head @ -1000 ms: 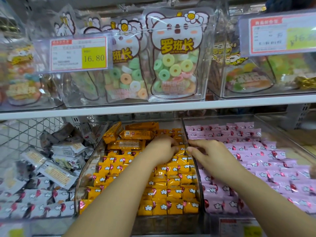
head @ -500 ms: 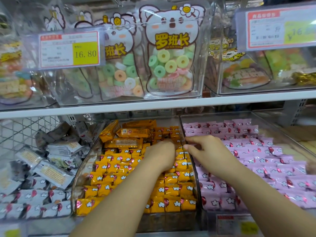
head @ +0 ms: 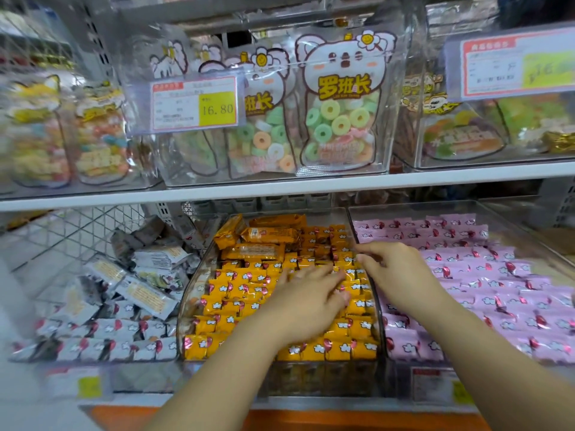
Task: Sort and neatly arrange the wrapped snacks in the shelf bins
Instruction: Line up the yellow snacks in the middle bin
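Small yellow wrapped snacks (head: 236,287) fill the clear middle bin (head: 186,293), with a few longer orange packs (head: 253,251) lying at its back. My left hand (head: 306,303) lies flat on the yellow snacks, fingers spread and blurred. My right hand (head: 395,272) hovers over the bin's right wall, its fingers bent down toward the yellow snacks at the back right; whether it pinches one is unclear. Pink wrapped snacks (head: 485,281) lie in rows in the right bin. Grey-white wrapped snacks (head: 124,306) lie jumbled in the left bin.
A white shelf board (head: 280,189) runs just above the bins, carrying clear boxes of ring-candy bags (head: 339,119) and a price tag reading 16.80 (head: 194,104). A wire mesh panel (head: 71,231) stands at the back left. An orange shelf edge (head: 311,418) lies below.
My left hand has opened from a curled pose and slid toward me over the yellow snacks. My right hand stays near the bin's right wall. The camera has tilted down slightly.
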### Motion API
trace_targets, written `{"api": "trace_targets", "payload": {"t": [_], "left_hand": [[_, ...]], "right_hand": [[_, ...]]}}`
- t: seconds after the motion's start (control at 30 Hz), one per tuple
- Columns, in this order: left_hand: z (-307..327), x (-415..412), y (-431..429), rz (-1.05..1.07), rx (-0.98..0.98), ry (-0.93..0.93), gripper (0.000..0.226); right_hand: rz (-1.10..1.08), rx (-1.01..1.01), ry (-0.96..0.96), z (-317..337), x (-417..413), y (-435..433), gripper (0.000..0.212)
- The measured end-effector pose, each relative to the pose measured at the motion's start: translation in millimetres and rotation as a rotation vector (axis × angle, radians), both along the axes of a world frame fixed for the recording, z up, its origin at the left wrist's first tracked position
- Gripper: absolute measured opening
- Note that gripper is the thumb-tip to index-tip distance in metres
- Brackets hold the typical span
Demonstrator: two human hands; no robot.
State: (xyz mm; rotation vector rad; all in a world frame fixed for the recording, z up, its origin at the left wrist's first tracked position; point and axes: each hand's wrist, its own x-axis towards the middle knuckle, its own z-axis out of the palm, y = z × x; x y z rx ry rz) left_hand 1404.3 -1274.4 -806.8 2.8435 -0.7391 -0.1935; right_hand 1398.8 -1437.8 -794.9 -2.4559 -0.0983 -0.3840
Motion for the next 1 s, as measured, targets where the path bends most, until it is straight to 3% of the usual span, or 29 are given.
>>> {"api": "trace_targets", "payload": {"t": [0.07,0.27,0.57,0.73,1.0], "left_hand": [[-4.9,-10.1,-3.9,0.016,0.110,0.033,0.056],[-12.4,2.6,-13.0,0.064,0.179,0.012,0.055],[-4.4,0.9,-10.0,0.047,0.118,0.036,0.053],[-5.5,8.8,-8.8,0.096,0.095,-0.088,0.061],[3.0,30.5,-18.7,0.119,0.162,0.040,0.074]], "right_hand": [[0.002,0.013,-0.002,-0.7,-0.6,-0.1,0.030],[0.009,-0.006,-0.004,-1.8,-1.2,0.3,0.030],[0.020,0.001,-0.024,-3.2,-1.8,-0.4,0.030],[0.029,0.001,-0.021,-4.8,1.1,-3.2,0.031],[0.033,-0.008,-0.024,-5.7,5.7,-5.5,0.031]]}}
